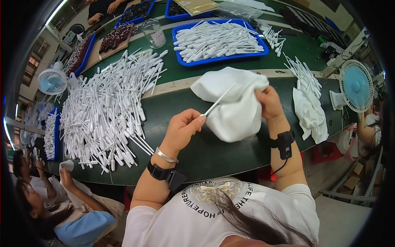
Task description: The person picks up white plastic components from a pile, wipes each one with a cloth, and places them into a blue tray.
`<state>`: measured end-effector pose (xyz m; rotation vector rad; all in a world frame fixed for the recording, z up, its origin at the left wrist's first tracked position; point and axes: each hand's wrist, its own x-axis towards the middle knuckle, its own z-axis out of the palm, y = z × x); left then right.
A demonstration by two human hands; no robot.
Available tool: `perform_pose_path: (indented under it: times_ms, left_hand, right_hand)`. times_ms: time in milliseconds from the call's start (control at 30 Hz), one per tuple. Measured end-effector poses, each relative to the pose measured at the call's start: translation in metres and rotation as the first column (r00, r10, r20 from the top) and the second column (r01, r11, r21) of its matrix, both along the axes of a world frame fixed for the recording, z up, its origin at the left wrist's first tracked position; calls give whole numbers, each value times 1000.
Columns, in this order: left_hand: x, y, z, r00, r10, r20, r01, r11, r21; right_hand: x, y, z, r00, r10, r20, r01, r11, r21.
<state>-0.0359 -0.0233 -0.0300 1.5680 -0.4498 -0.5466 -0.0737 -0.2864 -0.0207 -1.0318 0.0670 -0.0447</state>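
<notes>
My left hand is closed, with thumb and fingers pinching a white plastic stick. Its thin shaft points up and right across the front of a white cloth. Whatever end of the stick lies inside my fist is hidden. The cloth hangs bunched over the green table, gripped near its upper right edge by my right hand. Close by on the left spreads a large pile of white plastic sticks, each with a thin shaft and a wider end.
Behind the cloth stands a blue tray heaped with similar sticks. More sticks and a crumpled white cloth lie at right, near a fan. A glass jar stands at the back. Co-workers sit at lower left.
</notes>
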Motion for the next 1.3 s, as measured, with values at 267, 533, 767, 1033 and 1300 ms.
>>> perform_pose_path:
  times_ms: [267,533,767,1033,1300]
  left_hand:
    - [-20,-24,-15,984,16,-175,-38,992,-124]
    - [-23,-27,-28,954,-105,-279,40,973,-229]
    - [-16,-20,-22,914,-213,-344,138,963,-231]
    - [9,7,-3,845,-350,-403,255,928,-272]
    - [21,27,6,802,-462,-378,328,870,-367]
  right_hand:
    - [-14,67,-16,957,282,-71,-290,900,-326]
    - [-16,67,-17,987,159,-29,-162,964,-213]
    - [-8,40,-10,991,-120,61,125,989,-76]
    - [-15,25,-5,980,-5,200,102,871,-480]
    - [-22,14,7,956,196,216,-114,933,-341]
